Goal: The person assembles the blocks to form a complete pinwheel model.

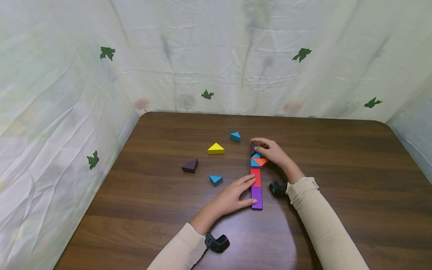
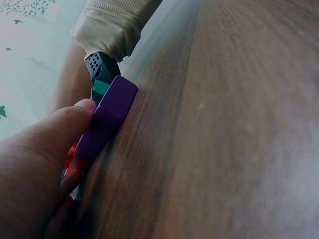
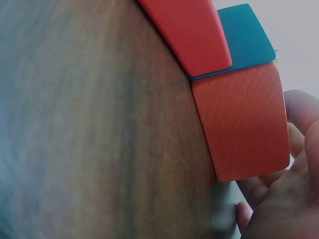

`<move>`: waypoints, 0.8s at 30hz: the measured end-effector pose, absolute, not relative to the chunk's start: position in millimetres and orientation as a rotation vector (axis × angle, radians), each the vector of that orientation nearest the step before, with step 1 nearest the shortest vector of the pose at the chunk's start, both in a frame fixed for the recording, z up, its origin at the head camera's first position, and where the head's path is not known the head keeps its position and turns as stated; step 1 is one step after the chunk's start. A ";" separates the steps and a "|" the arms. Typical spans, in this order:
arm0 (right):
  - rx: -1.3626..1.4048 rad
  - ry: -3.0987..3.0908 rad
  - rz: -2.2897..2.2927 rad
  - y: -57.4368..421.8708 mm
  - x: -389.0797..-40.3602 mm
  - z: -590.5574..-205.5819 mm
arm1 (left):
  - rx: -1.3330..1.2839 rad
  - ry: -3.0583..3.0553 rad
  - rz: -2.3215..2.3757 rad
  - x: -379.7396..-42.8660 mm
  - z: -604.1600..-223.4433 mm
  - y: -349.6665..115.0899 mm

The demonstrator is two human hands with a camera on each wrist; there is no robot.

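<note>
Six pieces are forming a row on the table (image 1: 162, 198): going from the far end, dark triangle (image 1: 253, 148), two blue triangles (image 1: 254, 163) with the orange triangle (image 1: 261, 161) jutting out to the right, red block (image 1: 256, 178) and purple block (image 1: 257, 198). In the head view, the right hand (image 1: 275, 153) is pinching the dark triangle between thumb and finger, partly covering it. The left hand (image 1: 231, 197) is spreading, its fingertips resting on the red block and its thumb on the purple block.

The left wrist view is showing what the head view isn't: the thumb tip pressing along the purple block's side edge. The right wrist view is revealing the orange triangle's tall flat side, which is hiding the dark triangle there.

Four loose pieces are lying left of the row: two small blue pieces (image 1: 216, 180), a yellow triangle (image 1: 216, 149) and another dark piece (image 1: 190, 166). Dark wrist devices (image 1: 217, 243) are sitting by the cream sleeves (image 1: 183, 247). Behind, a creased pale sheet (image 1: 216, 56) with green cut-outs (image 1: 107, 53) is hanging. The pieces are showing smooth, painted-looking faces with slightly rounded corners; the tabletop is showing brown wood grain.
</note>
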State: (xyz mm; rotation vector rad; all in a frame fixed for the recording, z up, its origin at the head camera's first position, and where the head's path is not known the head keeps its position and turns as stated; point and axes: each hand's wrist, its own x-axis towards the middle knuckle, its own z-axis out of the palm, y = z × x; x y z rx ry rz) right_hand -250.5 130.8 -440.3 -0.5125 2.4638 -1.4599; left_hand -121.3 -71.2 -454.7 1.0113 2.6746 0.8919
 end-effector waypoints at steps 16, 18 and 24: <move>-0.515 2.443 -1.473 132.2 -251.3 -443.7 | 1.028 2.684 0.897 -121.4 -457.1 -71.6; -0.524 2.436 -1.474 132.5 -251.5 -444.2 | 1.029 2.684 0.895 -121.4 -456.9 -71.6; -0.548 2.418 -1.470 132.6 -250.1 -441.1 | 1.024 2.680 0.895 -121.2 -455.9 -71.6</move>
